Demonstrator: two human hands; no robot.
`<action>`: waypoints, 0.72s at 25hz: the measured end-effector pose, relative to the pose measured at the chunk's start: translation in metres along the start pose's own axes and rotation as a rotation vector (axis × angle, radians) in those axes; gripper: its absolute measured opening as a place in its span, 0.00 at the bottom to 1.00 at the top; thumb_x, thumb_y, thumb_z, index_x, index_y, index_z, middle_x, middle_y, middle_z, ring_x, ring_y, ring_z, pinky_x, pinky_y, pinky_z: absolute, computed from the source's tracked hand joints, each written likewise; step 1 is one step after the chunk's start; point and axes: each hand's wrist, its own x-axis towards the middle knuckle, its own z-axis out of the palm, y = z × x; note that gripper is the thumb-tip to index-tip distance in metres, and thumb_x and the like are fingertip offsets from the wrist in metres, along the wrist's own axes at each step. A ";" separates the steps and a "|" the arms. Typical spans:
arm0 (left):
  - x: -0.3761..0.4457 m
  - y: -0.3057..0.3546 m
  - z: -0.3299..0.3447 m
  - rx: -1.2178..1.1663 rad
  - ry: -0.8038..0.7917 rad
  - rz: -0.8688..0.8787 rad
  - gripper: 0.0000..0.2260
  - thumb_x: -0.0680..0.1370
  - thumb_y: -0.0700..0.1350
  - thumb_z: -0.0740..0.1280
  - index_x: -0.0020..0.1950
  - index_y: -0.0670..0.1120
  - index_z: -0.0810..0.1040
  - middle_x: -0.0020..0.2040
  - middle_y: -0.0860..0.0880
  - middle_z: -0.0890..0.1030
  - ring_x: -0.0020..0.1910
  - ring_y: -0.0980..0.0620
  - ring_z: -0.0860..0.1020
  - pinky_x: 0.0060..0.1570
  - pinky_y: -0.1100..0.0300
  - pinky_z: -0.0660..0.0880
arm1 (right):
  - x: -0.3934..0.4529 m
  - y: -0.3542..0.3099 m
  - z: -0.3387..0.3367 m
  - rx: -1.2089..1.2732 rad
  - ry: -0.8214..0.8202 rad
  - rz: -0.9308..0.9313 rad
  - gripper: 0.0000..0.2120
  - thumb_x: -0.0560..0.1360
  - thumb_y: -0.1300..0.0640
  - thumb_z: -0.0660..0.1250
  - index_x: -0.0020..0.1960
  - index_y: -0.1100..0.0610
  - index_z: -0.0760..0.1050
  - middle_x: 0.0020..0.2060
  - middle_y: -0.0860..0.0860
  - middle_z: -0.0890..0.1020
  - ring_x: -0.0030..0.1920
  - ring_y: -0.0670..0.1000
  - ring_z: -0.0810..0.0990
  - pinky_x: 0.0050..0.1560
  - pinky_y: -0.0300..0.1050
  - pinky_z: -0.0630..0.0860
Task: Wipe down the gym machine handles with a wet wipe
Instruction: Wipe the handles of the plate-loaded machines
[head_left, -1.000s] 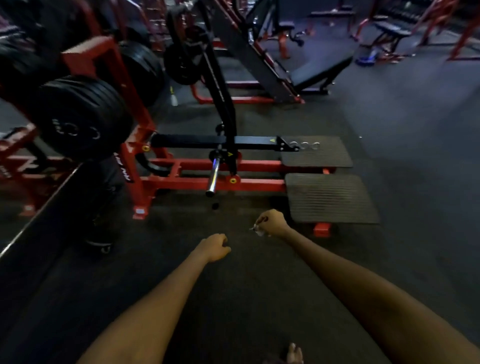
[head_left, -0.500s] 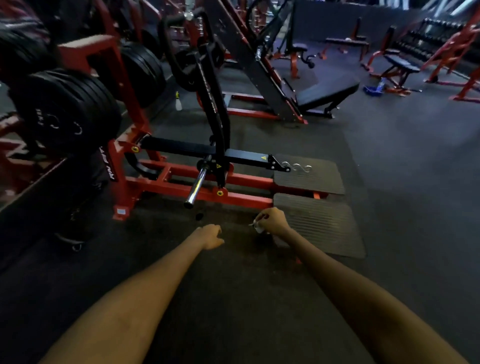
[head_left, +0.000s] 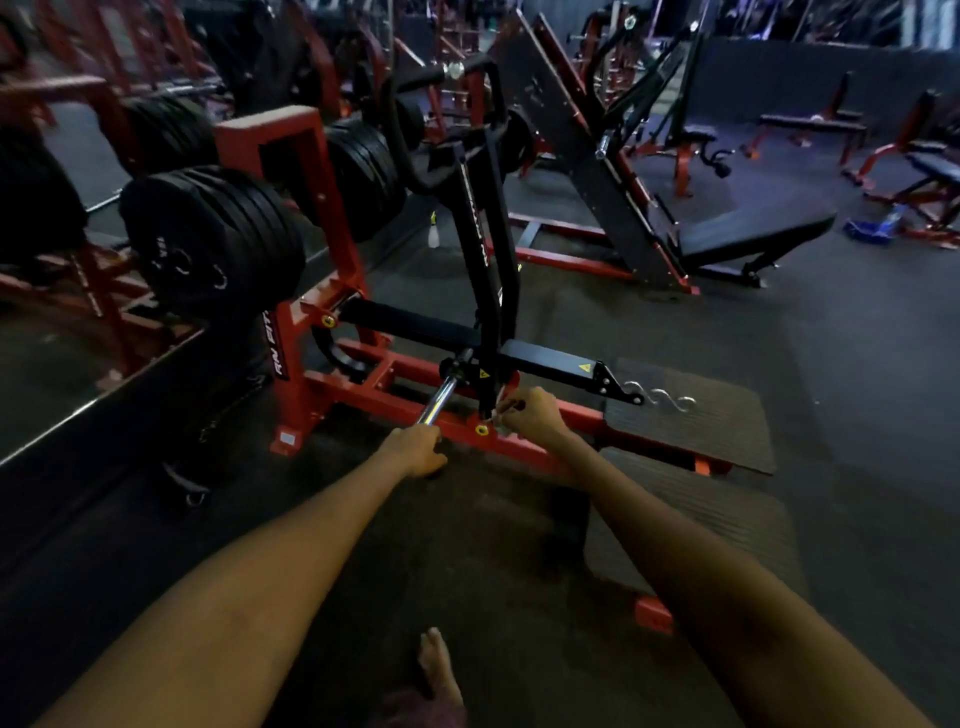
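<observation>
Our left hand (head_left: 415, 451) curls round the near end of the chrome bar (head_left: 439, 404), likely steadying it. At its two o'clock, our right hand (head_left: 535, 415) pinches a pale wet wipe (head_left: 500, 414) against the machine's black upright (head_left: 485, 270), ready to wipe.

The weight plates (head_left: 213, 244) sat left of the upright post (head_left: 485, 270), with the foot platform (head_left: 691, 421) to its right.

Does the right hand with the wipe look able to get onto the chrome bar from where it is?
Probably yes: the right hand sits just beside the chrome bar, nothing between them, though the left hand covers its near end.
</observation>
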 end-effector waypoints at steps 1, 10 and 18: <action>0.023 0.003 -0.009 0.017 0.018 0.008 0.17 0.77 0.50 0.65 0.63 0.45 0.73 0.60 0.44 0.76 0.58 0.46 0.75 0.55 0.54 0.72 | 0.023 -0.002 -0.008 0.000 0.018 -0.012 0.06 0.73 0.67 0.66 0.48 0.64 0.80 0.44 0.53 0.82 0.35 0.41 0.75 0.31 0.26 0.70; 0.229 0.012 -0.137 -0.015 0.217 0.087 0.18 0.77 0.51 0.65 0.61 0.41 0.74 0.61 0.42 0.75 0.61 0.42 0.74 0.58 0.54 0.68 | 0.246 -0.039 -0.084 0.050 0.246 -0.091 0.07 0.69 0.69 0.65 0.43 0.64 0.82 0.42 0.57 0.84 0.42 0.49 0.80 0.42 0.30 0.73; 0.335 0.014 -0.238 -0.088 0.700 0.167 0.17 0.77 0.48 0.66 0.60 0.38 0.75 0.68 0.40 0.70 0.69 0.43 0.66 0.69 0.53 0.56 | 0.380 -0.069 -0.099 0.196 0.345 -0.173 0.06 0.70 0.64 0.71 0.46 0.63 0.81 0.42 0.54 0.83 0.42 0.48 0.79 0.41 0.28 0.72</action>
